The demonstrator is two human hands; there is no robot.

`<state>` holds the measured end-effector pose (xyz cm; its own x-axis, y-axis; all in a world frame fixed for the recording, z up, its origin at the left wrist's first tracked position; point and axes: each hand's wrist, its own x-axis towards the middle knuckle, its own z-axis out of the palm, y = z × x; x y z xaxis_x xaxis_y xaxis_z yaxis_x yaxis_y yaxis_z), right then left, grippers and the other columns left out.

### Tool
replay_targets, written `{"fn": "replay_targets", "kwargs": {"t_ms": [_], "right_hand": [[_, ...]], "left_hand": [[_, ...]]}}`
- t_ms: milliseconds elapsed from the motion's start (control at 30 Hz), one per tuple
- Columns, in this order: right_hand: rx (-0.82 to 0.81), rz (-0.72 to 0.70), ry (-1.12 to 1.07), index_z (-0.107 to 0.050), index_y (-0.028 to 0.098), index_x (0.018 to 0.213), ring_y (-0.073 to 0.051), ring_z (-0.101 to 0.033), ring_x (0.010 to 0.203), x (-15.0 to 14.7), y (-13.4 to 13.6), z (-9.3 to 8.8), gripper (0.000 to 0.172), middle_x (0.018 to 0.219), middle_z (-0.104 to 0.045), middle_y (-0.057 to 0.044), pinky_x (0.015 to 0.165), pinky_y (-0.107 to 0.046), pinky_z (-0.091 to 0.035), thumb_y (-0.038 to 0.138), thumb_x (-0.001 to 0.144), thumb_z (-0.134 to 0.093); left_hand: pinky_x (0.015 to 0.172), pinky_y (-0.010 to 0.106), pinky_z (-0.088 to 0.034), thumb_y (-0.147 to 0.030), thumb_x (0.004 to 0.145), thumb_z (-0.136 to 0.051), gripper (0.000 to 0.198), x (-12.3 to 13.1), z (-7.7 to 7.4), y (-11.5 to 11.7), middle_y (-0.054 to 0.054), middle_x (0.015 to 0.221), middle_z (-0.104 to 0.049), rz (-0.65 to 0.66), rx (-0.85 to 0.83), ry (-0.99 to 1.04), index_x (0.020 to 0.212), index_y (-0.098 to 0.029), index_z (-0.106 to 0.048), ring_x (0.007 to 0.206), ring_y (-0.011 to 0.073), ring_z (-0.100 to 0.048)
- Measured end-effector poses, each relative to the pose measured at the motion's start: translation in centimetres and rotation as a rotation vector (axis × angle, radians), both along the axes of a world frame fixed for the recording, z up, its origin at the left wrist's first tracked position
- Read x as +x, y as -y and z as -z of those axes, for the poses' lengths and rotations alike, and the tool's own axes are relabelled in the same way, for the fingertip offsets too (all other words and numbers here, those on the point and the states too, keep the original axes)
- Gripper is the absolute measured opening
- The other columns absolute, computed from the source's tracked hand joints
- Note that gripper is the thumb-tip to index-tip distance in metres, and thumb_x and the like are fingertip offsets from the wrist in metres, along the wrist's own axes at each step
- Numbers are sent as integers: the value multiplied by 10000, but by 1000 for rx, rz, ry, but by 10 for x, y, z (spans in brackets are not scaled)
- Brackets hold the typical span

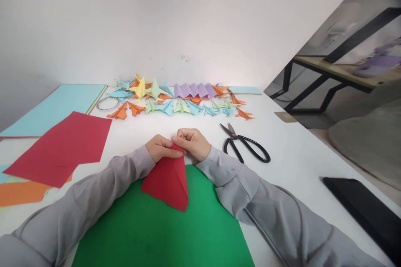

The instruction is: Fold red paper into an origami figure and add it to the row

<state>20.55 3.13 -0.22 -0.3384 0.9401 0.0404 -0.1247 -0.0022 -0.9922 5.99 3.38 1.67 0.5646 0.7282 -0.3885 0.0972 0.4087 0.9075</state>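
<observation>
Both hands meet at the narrow top end of a folded red paper [169, 179], a tapered piece with a crease down its right side. My left hand [162, 147] is closed on it, thumb lying across the front near the tip. Fingers curled, my right hand [194, 144] pinches the tip from the right. The wide end of the paper hangs toward me over a green sheet [163, 233] on the white table. To the right of my right hand lie black-handled scissors [246, 142] with their blades slightly apart.
Red sheets [62, 150], an orange sheet [25, 192] and light blue sheets [59, 106] lie on the left. Folded paper planes [181, 106] and a pleated purple paper [194, 90] line the back by the wall. A roll of tape [108, 103] and a black flat object [360, 208] flank them.
</observation>
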Motion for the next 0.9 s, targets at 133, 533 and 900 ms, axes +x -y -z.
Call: {"fn": "replay_targets", "kwargs": {"t_ms": [133,533,900], "right_hand": [[-58,30,-45,-452,165,465,-37,-326,310,-1,1,0,456,324,-419,71,348,-197,-197,547,634,-634],[-87,120,-106,-465,173,446,-52,-358,274,0,-6,4,499,301,-453,44,324,-199,-229,620,633,-586],[-84,149,-76,-469,165,445,-46,-363,262,0,-7,5,518,287,-447,42,313,-181,-232,637,634,-569]], "left_hand": [[483,227,-411,-197,519,-754,127,1,-5,0,9,452,-612,-4,-56,-5,611,-121,-708,416,95,-530],[449,226,-381,-213,529,-752,121,0,-6,2,5,439,-598,9,-53,-16,555,-119,-679,384,87,-500],[445,232,-373,-234,523,-755,155,-1,-5,1,18,468,-608,22,-57,-20,575,-110,-679,390,90,-500]]}}
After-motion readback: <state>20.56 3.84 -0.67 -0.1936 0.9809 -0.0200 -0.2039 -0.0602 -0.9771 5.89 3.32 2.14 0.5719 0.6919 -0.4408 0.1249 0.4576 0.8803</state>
